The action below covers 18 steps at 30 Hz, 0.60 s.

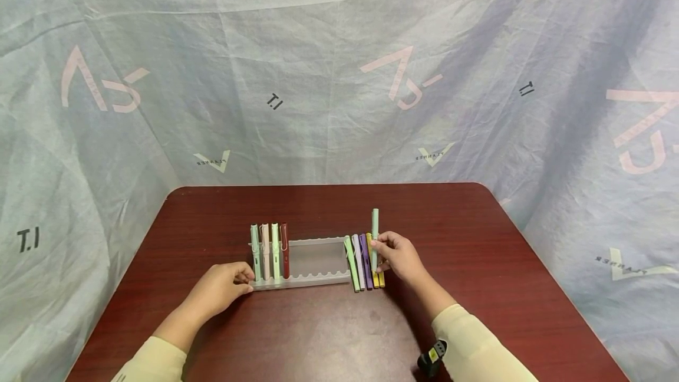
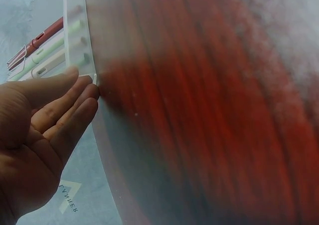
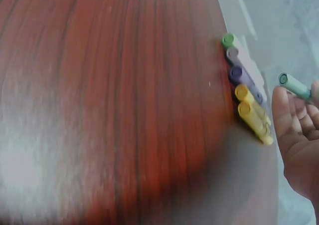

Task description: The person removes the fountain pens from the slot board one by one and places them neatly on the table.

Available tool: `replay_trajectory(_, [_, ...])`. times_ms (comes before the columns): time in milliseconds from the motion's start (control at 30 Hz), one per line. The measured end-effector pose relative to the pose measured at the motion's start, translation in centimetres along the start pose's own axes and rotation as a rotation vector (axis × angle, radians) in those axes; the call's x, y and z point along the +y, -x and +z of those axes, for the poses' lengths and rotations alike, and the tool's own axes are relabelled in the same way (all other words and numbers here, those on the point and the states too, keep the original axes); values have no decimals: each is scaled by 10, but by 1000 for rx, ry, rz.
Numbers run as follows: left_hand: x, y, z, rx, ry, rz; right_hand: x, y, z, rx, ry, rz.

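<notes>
A clear notched pen tray (image 1: pixel 318 280) lies on the table. In its left part stand a mint-green pen (image 1: pixel 256 252), a pale pink pen (image 1: pixel 266 252), a light green pen (image 1: pixel 276 252) and a dark red pen (image 1: pixel 285 252). My left hand (image 1: pixel 220 289) grips the tray's near left corner between thumb and fingers. Raised above the table, a second mint-green pen (image 1: pixel 375 223) is pinched in my right hand (image 1: pixel 399 257). Under it lie two yellow pens (image 3: pixel 253 116), beside a purple pen (image 3: pixel 240 77), a lilac pen (image 3: pixel 234 56) and a bright green pen (image 3: pixel 228 40).
The dark red wooden table (image 1: pixel 329 335) carries everything. Grey printed cloth (image 1: pixel 329 75) hangs behind it and at both sides. A dark strap with a device (image 1: pixel 432 358) is by the right sleeve. The tray's right end meets the loose row of pens.
</notes>
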<state>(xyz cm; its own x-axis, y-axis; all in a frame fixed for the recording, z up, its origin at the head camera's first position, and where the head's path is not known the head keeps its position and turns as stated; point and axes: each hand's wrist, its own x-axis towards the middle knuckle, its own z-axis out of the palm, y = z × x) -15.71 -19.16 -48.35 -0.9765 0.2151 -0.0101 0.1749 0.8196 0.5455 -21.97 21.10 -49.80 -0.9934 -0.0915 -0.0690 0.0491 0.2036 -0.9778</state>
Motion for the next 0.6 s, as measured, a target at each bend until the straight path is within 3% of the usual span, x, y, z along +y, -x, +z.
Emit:
replay_trajectory(333, [0, 0, 0, 1, -1, -2, 14, 2, -23, 56, 117, 108])
replay_trajectory(600, [-1, -1, -1, 2, -9, 2, 19, 5, -27, 60, 230, 162])
